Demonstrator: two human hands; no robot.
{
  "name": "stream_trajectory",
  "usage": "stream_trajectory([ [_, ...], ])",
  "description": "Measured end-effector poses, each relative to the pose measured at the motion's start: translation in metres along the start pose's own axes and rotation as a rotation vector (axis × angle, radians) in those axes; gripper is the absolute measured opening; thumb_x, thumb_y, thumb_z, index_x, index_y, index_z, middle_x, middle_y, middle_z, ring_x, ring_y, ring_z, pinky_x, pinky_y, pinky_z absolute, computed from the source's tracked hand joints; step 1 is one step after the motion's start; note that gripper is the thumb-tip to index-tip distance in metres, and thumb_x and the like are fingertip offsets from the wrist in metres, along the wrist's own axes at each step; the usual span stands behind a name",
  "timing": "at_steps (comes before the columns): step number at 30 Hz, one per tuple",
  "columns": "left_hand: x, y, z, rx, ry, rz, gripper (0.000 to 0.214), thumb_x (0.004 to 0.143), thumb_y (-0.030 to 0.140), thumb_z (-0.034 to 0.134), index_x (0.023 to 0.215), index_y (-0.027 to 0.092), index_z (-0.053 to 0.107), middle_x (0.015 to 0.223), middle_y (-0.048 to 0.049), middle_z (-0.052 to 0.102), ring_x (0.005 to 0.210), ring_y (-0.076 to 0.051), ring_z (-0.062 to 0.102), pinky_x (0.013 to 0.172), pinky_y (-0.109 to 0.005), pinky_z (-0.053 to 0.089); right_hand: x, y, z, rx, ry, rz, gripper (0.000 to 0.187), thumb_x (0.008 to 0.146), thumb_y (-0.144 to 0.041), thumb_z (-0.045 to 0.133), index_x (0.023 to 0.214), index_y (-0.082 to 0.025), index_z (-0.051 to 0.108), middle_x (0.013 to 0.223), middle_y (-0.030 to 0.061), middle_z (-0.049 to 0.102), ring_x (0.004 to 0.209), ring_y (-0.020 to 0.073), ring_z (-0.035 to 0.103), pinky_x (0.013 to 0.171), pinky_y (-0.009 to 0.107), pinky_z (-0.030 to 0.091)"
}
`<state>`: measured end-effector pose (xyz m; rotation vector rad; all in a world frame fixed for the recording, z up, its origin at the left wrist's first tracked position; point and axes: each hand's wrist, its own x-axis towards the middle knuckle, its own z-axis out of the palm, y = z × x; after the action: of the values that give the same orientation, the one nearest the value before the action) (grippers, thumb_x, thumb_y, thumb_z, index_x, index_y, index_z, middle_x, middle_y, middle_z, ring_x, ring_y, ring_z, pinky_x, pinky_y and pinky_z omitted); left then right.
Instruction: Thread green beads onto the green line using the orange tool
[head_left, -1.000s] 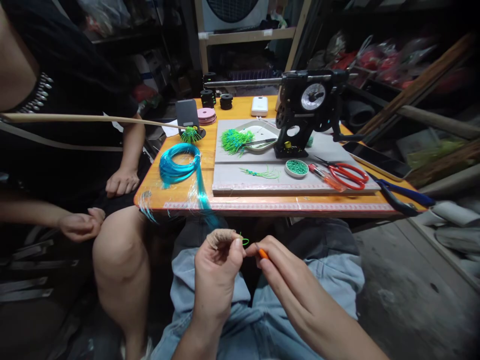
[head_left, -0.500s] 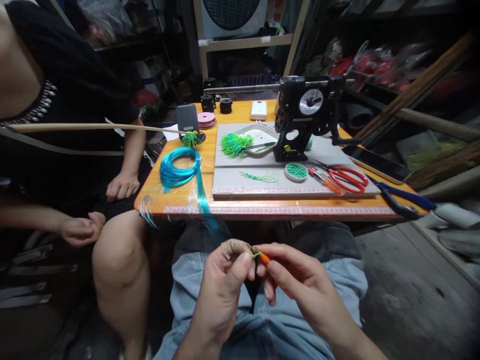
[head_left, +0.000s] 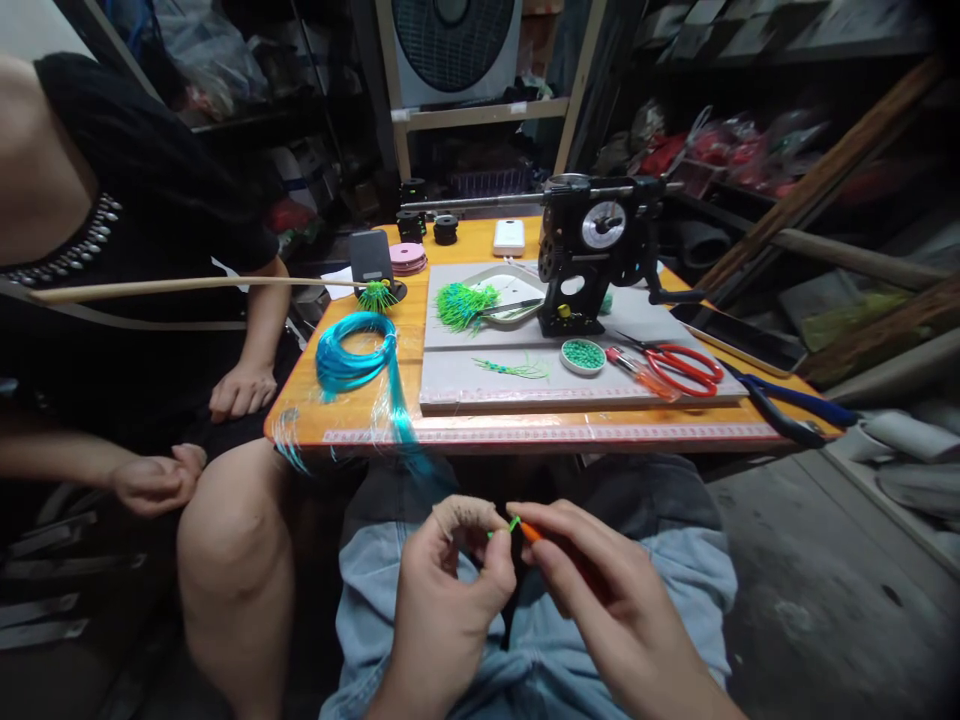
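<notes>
Green thread (head_left: 511,524), a tiny loop of it, sits pinched at the fingertips of the left hand (head_left: 442,610), whose forefinger wears a tan wrap. Just to its right, the right hand (head_left: 600,600) closes on a slim orange tool (head_left: 529,532), tip touching the loop. Both work low over the lap, with the orange table (head_left: 360,405) ahead of them. Doing this well likely means keeping the pinch firm and close to the loop, while the tool moves in small strokes so the strand does not slip.
</notes>
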<state>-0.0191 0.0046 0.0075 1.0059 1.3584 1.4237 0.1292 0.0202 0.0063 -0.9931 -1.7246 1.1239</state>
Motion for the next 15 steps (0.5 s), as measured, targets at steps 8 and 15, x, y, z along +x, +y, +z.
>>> stream_trajectory([
  [8,0.006,0.0,-0.001,-0.255,-0.153,-0.124,0.02,0.079,0.029,0.075,0.073,0.015,0.063,0.061,0.0033,0.055,0.058,-0.007,0.049,0.058,-0.016,0.044,0.0,-0.001,-0.002,-0.153,-0.007,-0.239,0.045,0.094,-0.005,0.05,0.132,-0.029,0.057,0.106,0.0067,0.063,0.093,0.0153,0.063,0.077,0.024,0.051],
  [15,0.006,0.007,-0.009,-0.152,-0.185,-0.103,0.012,0.083,0.026,0.069,0.079,0.017,0.063,0.064,0.0026,0.058,0.059,-0.009,0.053,0.059,-0.018,0.045,0.006,-0.006,-0.022,0.043,-0.226,-0.112,0.036,0.097,-0.012,0.051,0.125,-0.031,0.063,0.091,0.0022,0.064,0.069,0.0109,0.059,0.059,0.021,0.048],
])
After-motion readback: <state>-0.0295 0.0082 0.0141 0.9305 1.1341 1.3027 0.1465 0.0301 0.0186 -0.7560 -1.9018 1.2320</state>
